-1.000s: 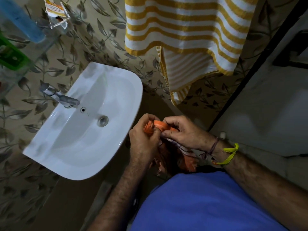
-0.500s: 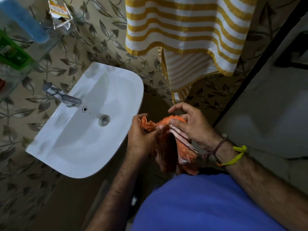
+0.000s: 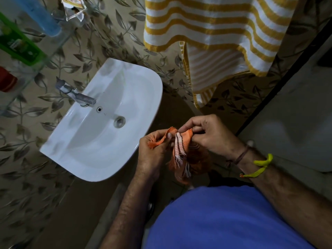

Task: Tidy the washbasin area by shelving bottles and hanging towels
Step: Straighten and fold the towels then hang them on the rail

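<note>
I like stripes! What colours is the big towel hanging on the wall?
The hanging towel has yellow and white stripes, seen in the head view.

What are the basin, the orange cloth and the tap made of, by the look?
Basin: probably glazed ceramic, glossy white with soft reflections. Orange cloth: thin woven fabric, likely cotton, with frayed fringe and a patterned woven border; both hands pinch it, left hand, right hand. Tap: metal, looks chromed, grey sheen; blurred.
</note>
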